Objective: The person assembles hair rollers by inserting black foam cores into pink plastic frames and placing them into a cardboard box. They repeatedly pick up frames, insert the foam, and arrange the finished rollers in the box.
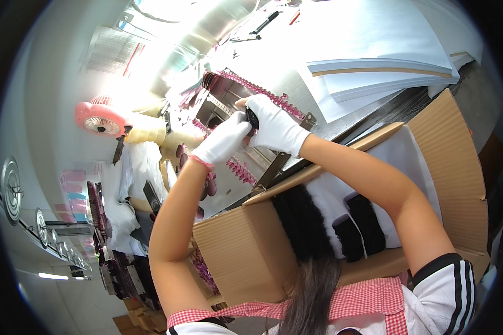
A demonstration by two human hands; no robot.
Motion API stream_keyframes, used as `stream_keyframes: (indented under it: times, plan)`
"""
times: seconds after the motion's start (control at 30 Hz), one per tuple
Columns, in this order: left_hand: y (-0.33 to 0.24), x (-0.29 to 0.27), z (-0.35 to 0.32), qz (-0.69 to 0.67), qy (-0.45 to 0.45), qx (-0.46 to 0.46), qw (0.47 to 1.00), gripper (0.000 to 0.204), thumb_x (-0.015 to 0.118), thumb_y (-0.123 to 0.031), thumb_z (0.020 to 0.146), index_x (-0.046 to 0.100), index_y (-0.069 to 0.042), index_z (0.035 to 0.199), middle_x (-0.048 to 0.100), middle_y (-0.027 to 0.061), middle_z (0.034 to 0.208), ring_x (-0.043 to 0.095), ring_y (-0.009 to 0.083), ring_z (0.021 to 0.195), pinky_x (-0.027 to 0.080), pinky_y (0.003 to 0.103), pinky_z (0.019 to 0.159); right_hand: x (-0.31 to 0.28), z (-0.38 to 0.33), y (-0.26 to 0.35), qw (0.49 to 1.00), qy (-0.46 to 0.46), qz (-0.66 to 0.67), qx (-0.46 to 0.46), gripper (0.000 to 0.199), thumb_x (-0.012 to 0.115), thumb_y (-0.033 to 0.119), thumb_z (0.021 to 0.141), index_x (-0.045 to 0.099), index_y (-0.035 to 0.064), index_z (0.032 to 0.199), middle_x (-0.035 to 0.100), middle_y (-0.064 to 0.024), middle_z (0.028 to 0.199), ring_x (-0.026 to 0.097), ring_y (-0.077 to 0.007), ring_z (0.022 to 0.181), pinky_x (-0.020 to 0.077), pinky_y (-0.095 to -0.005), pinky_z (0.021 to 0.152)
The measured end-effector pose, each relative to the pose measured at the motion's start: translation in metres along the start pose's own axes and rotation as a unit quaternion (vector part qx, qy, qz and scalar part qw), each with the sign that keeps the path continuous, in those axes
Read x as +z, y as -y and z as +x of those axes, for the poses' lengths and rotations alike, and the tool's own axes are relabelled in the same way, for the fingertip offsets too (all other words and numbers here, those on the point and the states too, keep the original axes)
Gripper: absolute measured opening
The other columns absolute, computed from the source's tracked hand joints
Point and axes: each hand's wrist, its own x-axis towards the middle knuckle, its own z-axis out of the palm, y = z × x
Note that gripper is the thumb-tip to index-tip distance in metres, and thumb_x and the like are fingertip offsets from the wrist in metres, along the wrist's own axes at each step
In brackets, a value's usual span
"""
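Note:
Both my hands wear white gloves with bare fingertips and meet above the edge of the workbench. Between them is a small dark object, mostly covered by the fingers, so its kind does not show. My left hand closes on it from the left, a pink band around the wrist. From the right, my right hand grips the same object, its thumb and fingers bent around it. Beneath the hands lies a metal fixture bordered by strips of pink spiky pieces.
An open cardboard box stands close to my body, with black fuzzy bundles and white sheeting inside. Stacked white paper lies at the far right of the bench, near pens. A pink fan stands at left.

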Motion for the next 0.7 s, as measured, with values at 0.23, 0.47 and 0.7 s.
stream_keyframes:
  times: [0.23,0.47,0.7]
  plan:
    - [0.03,-0.082,0.051,0.082,-0.078,-0.049,0.992,0.048,0.068,-0.025,0.087,0.056,0.002,0.126,0.066,0.0081,0.098,0.065,0.0207,0.087,0.052,0.032,0.081,-0.008,-0.001,0.008,0.99,0.092,-0.078,0.07,0.056,0.078,0.022,0.074,0.06,0.0106,0.126,0.061,-0.0169,0.118,0.058,-0.0331,0.114,0.0459,-0.0393,0.103]
    - [0.08,-0.094,0.134,0.407,-0.282,0.059,0.867,0.077,0.075,-0.043,0.078,0.047,-0.018,0.145,0.051,0.0131,0.143,0.048,0.0269,0.131,0.038,0.039,0.11,-0.012,0.001,0.014,0.973,0.186,-0.102,0.087,0.059,0.078,0.016,0.073,0.06,0.0164,0.129,0.061,-0.0193,0.111,0.061,-0.0351,0.108,0.0509,-0.04,0.094]
    - [0.063,-0.075,0.156,0.12,-0.197,-0.116,0.966,0.06,0.07,-0.028,0.083,0.051,-0.002,0.135,0.068,0.0171,0.106,0.069,0.0289,0.094,0.054,0.042,0.087,-0.015,0.0,0.013,0.969,0.212,-0.111,0.066,0.057,0.072,0.009,0.072,0.062,0.0205,0.127,0.062,-0.0163,0.105,0.064,-0.0342,0.099,0.0533,-0.0408,0.087]
